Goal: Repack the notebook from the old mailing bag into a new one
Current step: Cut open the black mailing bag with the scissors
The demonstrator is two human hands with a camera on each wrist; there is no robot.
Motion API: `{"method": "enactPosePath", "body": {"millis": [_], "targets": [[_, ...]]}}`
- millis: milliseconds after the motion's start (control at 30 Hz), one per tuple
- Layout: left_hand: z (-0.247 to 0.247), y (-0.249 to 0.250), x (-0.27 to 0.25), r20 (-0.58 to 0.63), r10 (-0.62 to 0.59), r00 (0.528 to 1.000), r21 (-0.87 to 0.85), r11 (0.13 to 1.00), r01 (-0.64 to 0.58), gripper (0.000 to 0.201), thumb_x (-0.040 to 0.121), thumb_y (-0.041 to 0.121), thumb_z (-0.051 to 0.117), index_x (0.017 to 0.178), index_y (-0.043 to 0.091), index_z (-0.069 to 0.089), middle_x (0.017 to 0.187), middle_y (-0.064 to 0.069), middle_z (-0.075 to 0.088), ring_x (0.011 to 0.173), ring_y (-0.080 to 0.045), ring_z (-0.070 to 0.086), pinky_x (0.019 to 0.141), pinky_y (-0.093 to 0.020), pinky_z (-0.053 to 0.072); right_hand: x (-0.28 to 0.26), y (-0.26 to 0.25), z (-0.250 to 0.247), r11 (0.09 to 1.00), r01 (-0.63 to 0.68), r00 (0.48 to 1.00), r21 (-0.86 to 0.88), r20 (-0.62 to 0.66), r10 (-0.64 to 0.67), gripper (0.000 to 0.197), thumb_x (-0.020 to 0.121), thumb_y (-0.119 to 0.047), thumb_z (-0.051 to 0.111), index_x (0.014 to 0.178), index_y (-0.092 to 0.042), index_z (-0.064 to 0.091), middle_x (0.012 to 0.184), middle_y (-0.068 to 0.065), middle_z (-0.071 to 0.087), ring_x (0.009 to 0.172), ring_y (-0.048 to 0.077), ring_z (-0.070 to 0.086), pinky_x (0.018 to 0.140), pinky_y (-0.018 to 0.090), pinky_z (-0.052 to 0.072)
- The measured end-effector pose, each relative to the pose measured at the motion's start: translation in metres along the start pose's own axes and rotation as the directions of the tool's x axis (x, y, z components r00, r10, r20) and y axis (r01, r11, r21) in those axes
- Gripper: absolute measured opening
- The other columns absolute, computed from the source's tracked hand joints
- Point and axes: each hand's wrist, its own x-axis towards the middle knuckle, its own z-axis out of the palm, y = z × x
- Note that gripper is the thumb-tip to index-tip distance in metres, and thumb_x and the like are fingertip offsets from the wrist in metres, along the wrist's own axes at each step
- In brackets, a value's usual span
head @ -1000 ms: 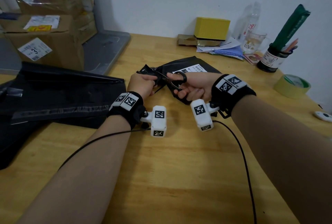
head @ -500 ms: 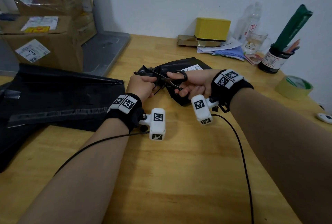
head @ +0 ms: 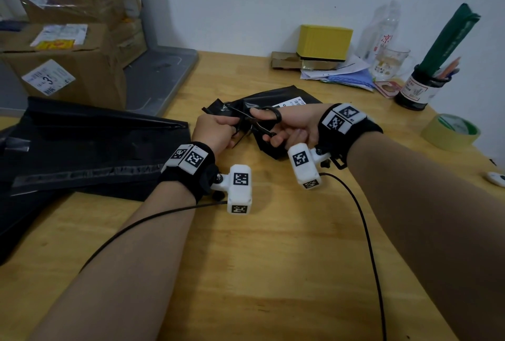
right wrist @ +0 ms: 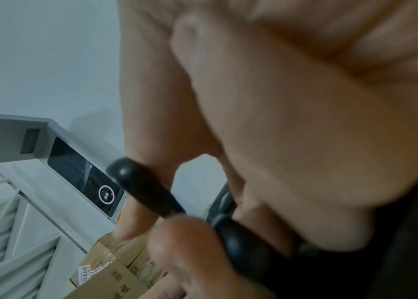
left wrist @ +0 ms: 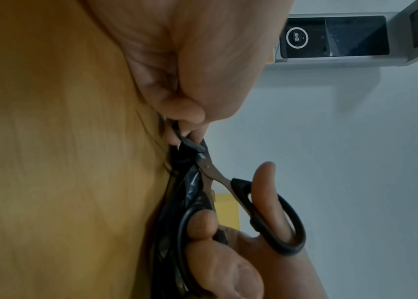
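your left hand (head: 216, 130) pinches the torn black edge of the old mailing bag (head: 276, 100), fingers (left wrist: 177, 109) curled tight on the plastic just ahead of the scissors (head: 257, 122). your right hand (head: 292, 128) grips the scissors, thumb through the upper black loop and the other fingers (left wrist: 203, 224) curled through the lower one; the blades lie against the bag's edge right beside your left fingertips. the bag lies on the desk (head: 273, 258) under and beyond both hands, its white label showing past your right fingers. the notebook cannot be seen; whether it is inside the bag cannot be told. a pile of new black mailing bags (head: 82, 149) lies flat on the desk well to the left of your left fingers. a roll of tape (head: 451, 131) sits far right of your right fingers.
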Motion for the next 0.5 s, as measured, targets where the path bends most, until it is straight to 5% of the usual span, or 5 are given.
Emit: {"method": "enactPosePath", "body": {"millis": [200,367,500], "targets": [[0.0,0.0,-0.001,0.009,-0.012,1.0,-0.019,1.0,0.012,0.035,0.094,-0.004,0.053,0.116,0.014,0.072,0.077,-0.005,0.07,0.044,-0.006,0.048,0.046,-0.014,0.044,0.005,-0.008,0.001,0.999,-0.009,0.999,-0.043,-0.052,0.007,0.055,0.088,-0.066,0.056,0.074,-0.013,0.052,0.051,-0.002,0.048,0.026,0.003,0.027,0.028,0.012,0.019],[-0.001,0.002,-0.002,0.008,-0.007,1.0,0.001,1.0,0.007,0.033,0.093,-0.002,0.054,0.114,0.016,0.073,0.075,-0.002,0.069,0.042,-0.006,0.045,0.049,-0.014,0.044,0.006,-0.009,0.002,1.0,-0.004,0.999,-0.03,-0.039,0.003,0.056,0.075,-0.068,0.063,0.075,-0.013,0.053,0.054,-0.002,0.048,0.027,0.002,0.026,0.027,0.012,0.019],[-0.002,0.003,-0.003,0.018,-0.007,1.0,0.015,1.0,0.007,0.032,0.095,-0.001,0.054,0.115,0.015,0.072,0.077,-0.002,0.067,0.042,-0.003,0.045,0.044,-0.011,0.043,0.009,-0.013,0.002,0.997,-0.008,0.998,-0.074,-0.055,0.004,0.059,0.088,-0.07,0.053,0.074,-0.013,0.052,0.052,-0.003,0.047,0.026,0.002,0.026,0.027,0.012,0.019]]}}
